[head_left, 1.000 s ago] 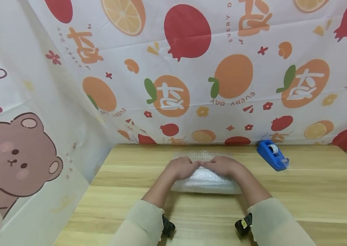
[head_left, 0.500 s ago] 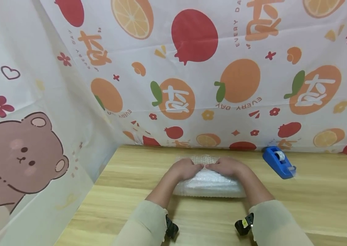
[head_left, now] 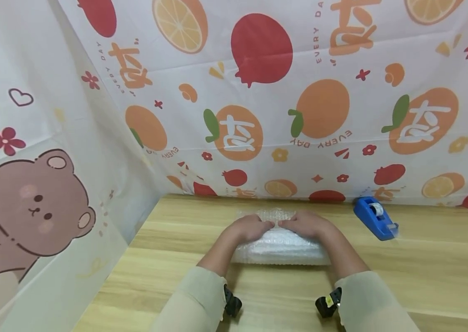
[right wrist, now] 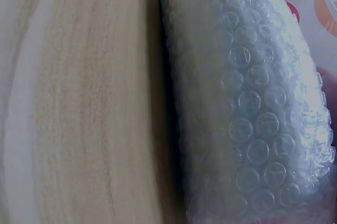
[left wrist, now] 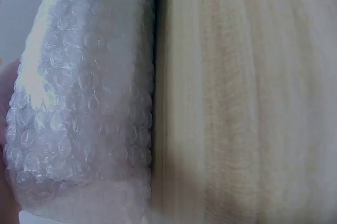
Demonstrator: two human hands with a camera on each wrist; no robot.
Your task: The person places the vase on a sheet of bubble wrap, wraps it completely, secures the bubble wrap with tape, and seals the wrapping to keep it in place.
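A bundle of clear bubble wrap (head_left: 281,251) lies crosswise on the wooden table, rolled or folded over. My left hand (head_left: 250,228) grips its left part from above, and my right hand (head_left: 306,225) grips the right part in the same way. Both thumbs point inward over the top, their tips close together near the middle. Most of the other fingers are hidden behind the bundle. In the left wrist view the bubble wrap (left wrist: 87,87) fills the left side, with a bit of the hand at the edge. The right wrist view shows the wrap (right wrist: 253,103) bulging and rounded.
A blue tape dispenser (head_left: 376,219) with a roll of clear tape stands at the back right of the table (head_left: 167,258). Behind the table hangs a fruit-print sheet (head_left: 275,115). Another sheet with a bear print (head_left: 43,207) covers the left side.
The head view has shifted slightly, moving the whole scene a little right and down. Both hands keep hold of the bubble wrap; a small gap now shows between the thumb tips.
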